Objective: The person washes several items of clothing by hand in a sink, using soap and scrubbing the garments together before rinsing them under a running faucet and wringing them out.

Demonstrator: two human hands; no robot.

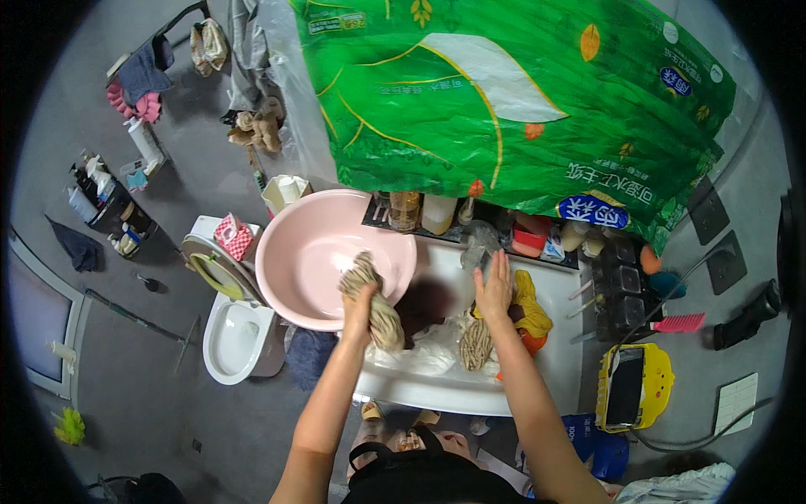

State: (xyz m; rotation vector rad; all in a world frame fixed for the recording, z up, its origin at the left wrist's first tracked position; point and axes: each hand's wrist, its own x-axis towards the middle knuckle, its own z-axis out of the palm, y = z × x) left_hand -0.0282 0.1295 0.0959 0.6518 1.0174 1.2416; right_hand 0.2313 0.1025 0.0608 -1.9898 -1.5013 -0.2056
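Note:
A bunched beige knitted cloth (385,322) is gripped in my left hand (357,310), at the right side of the pink plastic basin (277,264). Fingers extended, my right hand (494,288) is over the white sink (560,327), beside the tap covered by clear plastic (481,242). I cannot see anything held in it. Just below that hand lies another beige twisted cloth (475,345). Yellow cloth (534,305) and a bit of orange cloth (534,342) lie to its right. Something dark brown (425,309) is in the sink between my hands, partly blurred.
Bottles (437,214) and a red box (531,234) line the dark shelf behind the sink, under a large green plastic sheet (403,113). A toilet (236,340) stands at left. At right are a pink comb (680,322) and a yellow holder with a phone (658,385).

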